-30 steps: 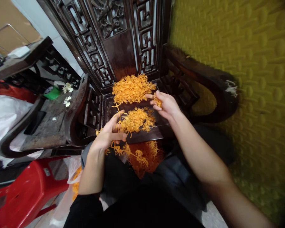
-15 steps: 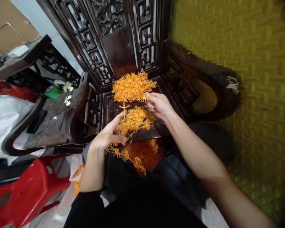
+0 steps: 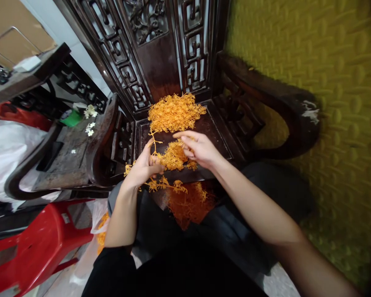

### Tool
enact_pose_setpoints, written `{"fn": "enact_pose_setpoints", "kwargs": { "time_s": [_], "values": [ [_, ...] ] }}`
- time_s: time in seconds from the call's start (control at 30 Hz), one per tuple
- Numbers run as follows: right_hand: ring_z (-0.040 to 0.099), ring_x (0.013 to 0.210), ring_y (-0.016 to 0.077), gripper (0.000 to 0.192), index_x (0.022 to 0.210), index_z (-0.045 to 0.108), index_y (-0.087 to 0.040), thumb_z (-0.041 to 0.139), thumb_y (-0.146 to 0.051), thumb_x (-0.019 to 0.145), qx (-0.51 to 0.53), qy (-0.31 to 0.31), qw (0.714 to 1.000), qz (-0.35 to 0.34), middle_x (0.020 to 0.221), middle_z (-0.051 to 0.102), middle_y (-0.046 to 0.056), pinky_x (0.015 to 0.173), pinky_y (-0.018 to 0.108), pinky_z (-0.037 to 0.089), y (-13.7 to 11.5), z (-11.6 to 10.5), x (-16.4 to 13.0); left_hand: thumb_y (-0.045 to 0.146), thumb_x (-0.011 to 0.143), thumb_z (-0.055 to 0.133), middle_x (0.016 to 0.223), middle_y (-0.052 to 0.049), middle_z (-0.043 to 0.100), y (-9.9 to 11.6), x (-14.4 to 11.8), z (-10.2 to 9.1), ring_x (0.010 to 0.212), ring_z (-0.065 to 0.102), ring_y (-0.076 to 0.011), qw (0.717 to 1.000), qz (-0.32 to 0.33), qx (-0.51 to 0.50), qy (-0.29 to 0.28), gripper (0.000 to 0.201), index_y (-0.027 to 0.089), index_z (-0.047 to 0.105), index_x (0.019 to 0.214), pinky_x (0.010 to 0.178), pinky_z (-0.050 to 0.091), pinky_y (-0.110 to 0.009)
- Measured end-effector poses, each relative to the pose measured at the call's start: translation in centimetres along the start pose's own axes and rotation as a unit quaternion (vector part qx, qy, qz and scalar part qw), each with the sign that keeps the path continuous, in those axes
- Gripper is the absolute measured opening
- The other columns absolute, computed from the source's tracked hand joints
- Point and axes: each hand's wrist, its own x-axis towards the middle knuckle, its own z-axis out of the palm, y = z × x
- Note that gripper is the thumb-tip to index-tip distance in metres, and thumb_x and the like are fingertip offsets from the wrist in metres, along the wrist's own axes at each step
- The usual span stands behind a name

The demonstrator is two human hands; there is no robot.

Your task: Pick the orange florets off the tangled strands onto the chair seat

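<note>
My left hand (image 3: 144, 165) is closed around an orange branched sprig (image 3: 155, 144) with thin stalks and small clustered tips. Its bare stem points up past my thumb and index finger, and more tips (image 3: 177, 187) hang below the palm. Just right of it, my right hand (image 3: 200, 149) hovers over a smaller heap of orange bits (image 3: 174, 156). The index finger there is stretched out leftward and the other fingers are loosely curled; no sprig shows in them. Behind both hands, a larger heap of orange clusters (image 3: 177, 112) lies on the dark wooden chair seat (image 3: 214, 132).
The chair's carved back (image 3: 160, 62) rises behind the heaps, with a curved armrest (image 3: 284, 95) on the right. More orange pieces lie in a reddish container (image 3: 188, 206) between my knees. A red plastic stool (image 3: 37, 247) and a plastic bag (image 3: 92, 243) stand lower left.
My right hand has come away from the large heap, down and slightly left over the small one, its index finger now extended. The sprig in my left hand has turned.
</note>
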Motion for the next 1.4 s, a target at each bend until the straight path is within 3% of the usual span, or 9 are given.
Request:
{"fn": "enact_pose_setpoints", "kwargs": {
  "time_s": [0.2,0.4,0.7,0.83,0.93,1.1,1.27,1.33,1.4],
  "values": [
    [0.061,0.070,0.0151,0.029,0.108,0.078,-0.018,0.062,-0.038,0.094,-0.271,-0.109,0.953,-0.078,0.079,0.072,0.002,0.066,0.030,0.046,1.8,2.9,-0.8,0.008,0.075,0.076,0.065,0.006,0.061,-1.0,0.1,0.9,0.051,0.059,-0.0122,0.999,0.020,0.045,-0.020,0.127,0.021,-0.011,0.167,0.045,0.042,-0.019],
    [0.062,0.073,0.0168,0.019,0.089,0.071,-0.018,0.064,-0.035,0.092,-0.378,0.094,0.908,-0.153,0.084,0.074,0.004,0.074,0.032,0.046,2.4,3.3,-0.8,0.009,0.073,0.077,0.059,0.010,0.057,-0.4,0.4,1.1,0.046,0.050,-0.0077,0.999,0.037,0.034,0.003,0.121,0.015,0.001,0.168,0.045,0.036,-0.018],
    [0.062,0.085,0.0235,0.028,0.097,0.064,-0.017,0.051,-0.041,0.099,-0.399,0.313,0.840,-0.195,0.091,0.068,0.010,0.079,0.038,0.050,1.4,-7.5,4.2,0.012,0.068,0.084,0.056,0.009,0.060,0.6,-0.3,-2.0,0.045,0.057,-0.0089,0.989,0.076,-0.060,0.107,0.111,0.007,0.024,0.162,0.039,0.033,-0.017],
    [0.063,0.098,0.0265,0.025,0.104,0.066,-0.014,0.047,-0.030,0.099,-0.553,0.150,0.804,-0.162,0.110,0.067,0.017,0.091,0.042,0.050,4.2,-6.8,4.8,0.016,0.069,0.086,0.061,0.006,0.064,0.5,-0.1,-2.2,0.042,0.052,-0.0071,0.981,0.099,-0.121,0.116,0.113,0.008,0.022,0.162,0.039,0.032,-0.018],
    [0.058,0.117,0.0332,0.035,0.119,0.067,-0.011,0.042,-0.028,0.101,-0.682,-0.013,0.711,-0.172,0.138,0.059,0.023,0.101,0.050,0.047,7.1,-4.3,4.1,0.017,0.069,0.086,0.062,0.006,0.064,0.4,0.0,-1.8,0.042,0.051,-0.0065,0.977,0.101,-0.144,0.122,0.112,0.009,0.023,0.161,0.039,0.032,-0.018],
    [0.021,0.154,0.0487,0.073,0.161,0.040,-0.017,0.046,-0.057,0.101,-0.767,-0.079,0.619,-0.149,0.167,0.036,0.018,0.118,0.077,0.010,9.4,-4.0,3.6,0.017,0.068,0.087,0.063,0.006,0.063,0.0,0.1,-1.8,0.043,0.051,-0.0060,0.975,0.097,-0.158,0.124,0.110,0.010,0.026,0.160,0.040,0.032,-0.018],
    [-0.001,0.159,0.0504,0.078,0.164,0.034,-0.023,0.049,-0.062,0.098,-0.750,-0.029,0.635,-0.186,0.176,0.004,0.015,0.119,0.078,0.002,6.1,-4.0,3.0,0.019,0.072,0.085,0.067,0.005,0.067,-0.2,0.0,-1.9,0.045,0.050,-0.0054,0.970,0.112,-0.167,0.139,0.107,0.013,0.026,0.161,0.045,0.036,-0.019],
    [0.003,0.160,0.0466,0.064,0.159,0.044,-0.029,0.049,-0.055,0.101,-0.680,0.009,0.692,-0.241,0.177,0.005,0.010,0.122,0.074,0.008,4.1,-2.8,2.0,0.020,0.074,0.085,0.069,0.004,0.068,-0.2,0.0,-1.7,0.046,0.049,-0.0053,0.966,0.122,-0.170,0.151,0.107,0.012,0.024,0.161,0.046,0.037,-0.019],
    [0.031,0.155,0.0369,0.054,0.155,0.048,-0.030,0.040,-0.048,0.105,-0.541,0.001,0.797,-0.268,0.170,0.032,0.012,0.120,0.064,0.029,2.7,-1.0,0.7,0.021,0.075,0.086,0.069,0.004,0.068,-0.3,0.2,-1.4,0.047,0.050,-0.0055,0.964,0.126,-0.171,0.160,0.108,0.011,0.022,0.162,0.047,0.038,-0.019]
  ]
}}
